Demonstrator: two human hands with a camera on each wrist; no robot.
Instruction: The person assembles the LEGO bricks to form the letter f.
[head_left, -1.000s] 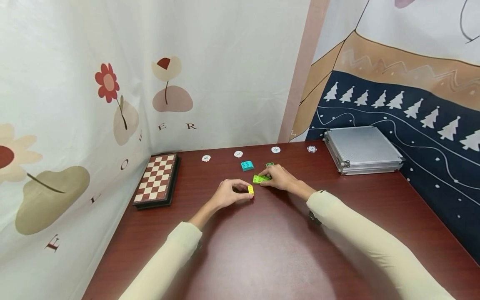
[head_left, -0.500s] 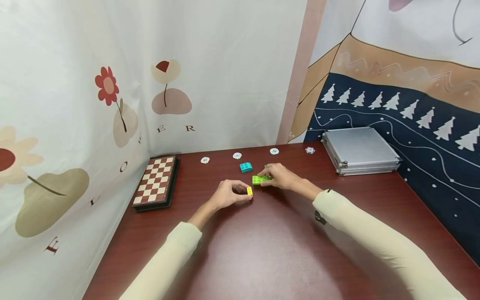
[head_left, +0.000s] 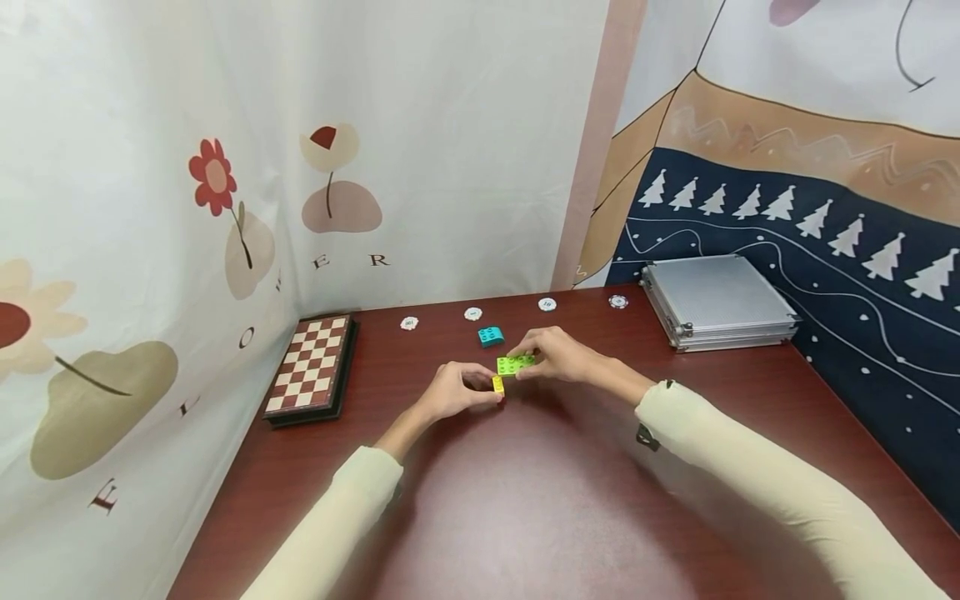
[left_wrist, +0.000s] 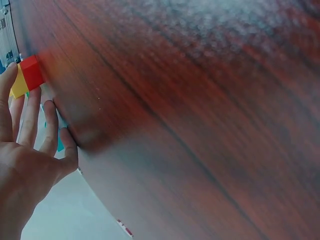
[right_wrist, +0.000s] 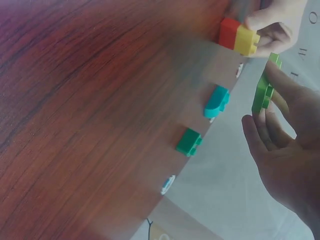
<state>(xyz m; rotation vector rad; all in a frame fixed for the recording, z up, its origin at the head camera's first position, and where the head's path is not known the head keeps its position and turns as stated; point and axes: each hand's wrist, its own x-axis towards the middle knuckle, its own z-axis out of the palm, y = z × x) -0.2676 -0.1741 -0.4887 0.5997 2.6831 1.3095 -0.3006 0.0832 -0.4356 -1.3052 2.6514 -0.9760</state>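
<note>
My left hand (head_left: 452, 390) pinches a yellow toy brick (head_left: 498, 384) between thumb and fingers. Joined beneath the yellow one is a red brick (right_wrist: 228, 33), which also shows in the left wrist view. In my right hand (head_left: 558, 354) I grip a flat lime-green studded brick (head_left: 513, 365), its left end close behind the yellow brick in the head view. The right wrist view shows this lime brick (right_wrist: 261, 92) tilted on edge between thumb and fingers. A teal brick (head_left: 491, 336) with a curved side lies beyond both hands. A dark green brick (right_wrist: 189, 142) lies near it, hidden in the head view.
Several poker chips (head_left: 472, 313) lie in a row along the table's back edge. At the left stands a brown and cream chessboard box (head_left: 311, 362). A silver metal case (head_left: 720, 287) sits at the back right. Printed curtains hang behind the table.
My right hand has shifted left and nearer with the lime-green brick, closer to the yellow one. My left hand has hardly moved. The dark green brick has gone out of sight behind the right hand.
</note>
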